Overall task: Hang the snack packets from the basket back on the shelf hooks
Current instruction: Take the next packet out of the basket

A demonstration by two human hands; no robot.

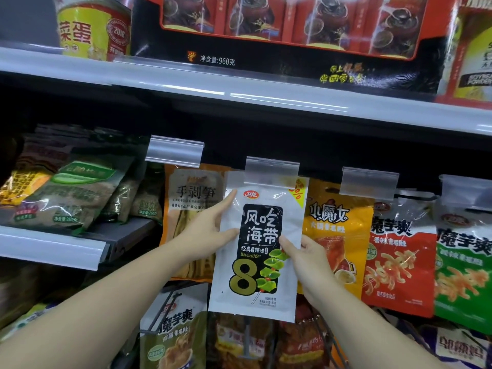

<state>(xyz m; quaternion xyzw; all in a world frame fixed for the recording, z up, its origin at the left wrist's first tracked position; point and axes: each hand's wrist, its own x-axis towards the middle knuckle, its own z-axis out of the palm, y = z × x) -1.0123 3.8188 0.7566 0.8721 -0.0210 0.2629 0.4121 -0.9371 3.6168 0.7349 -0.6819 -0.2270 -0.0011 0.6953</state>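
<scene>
A white snack packet (262,249) with a black label, a big gold "8" and green seaweed art is held upright against the hook row. Its top edge sits just under a clear price-tag holder (272,173) at the tip of a shelf hook. My left hand (213,225) grips the packet's left edge, index finger pointing up along it. My right hand (306,258) pinches its right edge lower down. Whether the packet's hole is on the hook is hidden behind the tag holder. No basket is in view.
Neighbouring hooks carry an orange-beige bamboo shoot packet (193,209), a yellow packet (338,235), a red packet (399,257) and a green one (464,267). More packets (175,339) hang below. A shelf (53,246) with green bags is at left; boxed goods (287,22) stand above.
</scene>
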